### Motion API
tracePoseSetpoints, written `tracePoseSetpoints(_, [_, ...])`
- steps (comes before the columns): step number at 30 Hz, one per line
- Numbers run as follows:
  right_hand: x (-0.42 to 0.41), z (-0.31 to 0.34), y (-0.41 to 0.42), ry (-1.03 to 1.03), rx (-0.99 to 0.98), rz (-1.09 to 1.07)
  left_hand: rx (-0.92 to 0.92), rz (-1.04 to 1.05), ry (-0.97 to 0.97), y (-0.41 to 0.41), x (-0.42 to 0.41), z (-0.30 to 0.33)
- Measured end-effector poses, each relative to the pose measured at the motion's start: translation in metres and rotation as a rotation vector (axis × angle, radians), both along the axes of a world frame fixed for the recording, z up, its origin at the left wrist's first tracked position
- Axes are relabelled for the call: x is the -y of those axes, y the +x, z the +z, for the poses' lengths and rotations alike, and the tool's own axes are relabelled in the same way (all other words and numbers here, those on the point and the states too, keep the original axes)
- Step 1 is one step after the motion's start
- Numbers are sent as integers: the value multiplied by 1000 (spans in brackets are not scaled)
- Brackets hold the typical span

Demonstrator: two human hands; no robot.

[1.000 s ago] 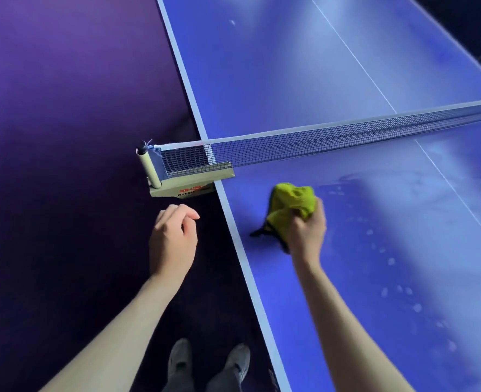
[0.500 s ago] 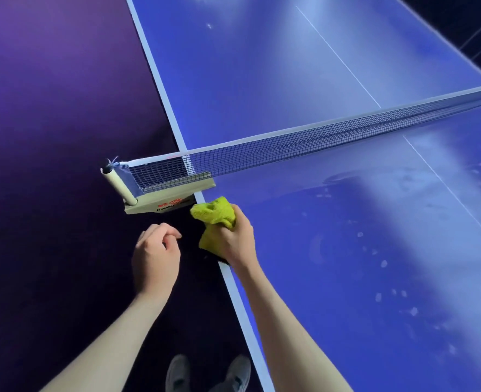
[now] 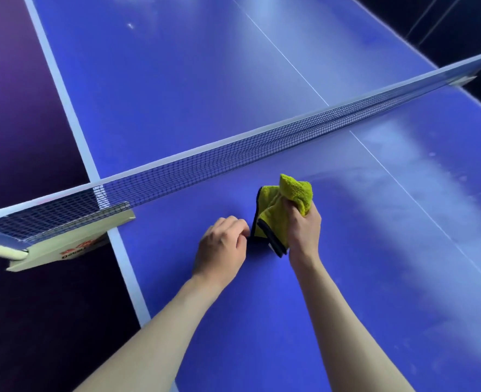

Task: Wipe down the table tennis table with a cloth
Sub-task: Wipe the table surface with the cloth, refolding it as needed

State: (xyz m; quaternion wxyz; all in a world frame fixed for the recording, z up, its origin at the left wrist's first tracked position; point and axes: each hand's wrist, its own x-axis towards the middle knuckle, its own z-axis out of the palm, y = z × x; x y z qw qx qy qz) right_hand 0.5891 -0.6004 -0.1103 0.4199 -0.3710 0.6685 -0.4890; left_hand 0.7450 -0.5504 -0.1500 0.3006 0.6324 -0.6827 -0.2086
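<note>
At centre frame my right hand (image 3: pixel 301 224) grips the cloth (image 3: pixel 279 207) above the table (image 3: pixel 346 292), on the near side of the net (image 3: pixel 233 154), which runs from lower left to upper right. My left hand (image 3: pixel 222 250) sits just left of the cloth, fingertips at its lower corner. The net clamp (image 3: pixel 64 241) juts off the table's edge at far left.

right hand (image 3: pixel 304 226) clenched, left hand (image 3: pixel 222 247) curled
</note>
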Motion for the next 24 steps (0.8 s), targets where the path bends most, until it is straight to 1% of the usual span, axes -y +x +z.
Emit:
tracePoseSetpoints(2, [12, -4, -28, 8, -31, -42, 4, -74, 17, -27, 14, -8])
tracePoseSetpoints(5, [33, -12, -69, 19, -74, -113, -38, -151, 70, -61, 38, -22])
tracePoseSetpoints(8, [55, -20, -108, 38, -102, -168, -20, -240, 97, -84, 52, -47])
tracePoseSetpoints(12, [88, -28, -162, 47, -159, -283, 185, -252, -55, -94, 51, -72])
tracePoseSetpoints(14, [109, -29, -188, 44, -215, -381, 211, -248, -76, -97, 52, -73])
tracePoseSetpoints(16, [133, -22, -211, 29, -291, -435, 231, -245, -70, -99, 51, -71])
tracePoseSetpoints(18, [159, -13, -231, 11, -429, -428, 259, -255, -67, -100, 51, -70])
tracePoseSetpoints(21, [207, -4, -258, -20, -625, -317, 269, -266, -49, -99, 51, -69])
tracePoseSetpoints(24, [249, -24, -277, 12, -765, -183, 287, -274, -46, -99, 52, -69])
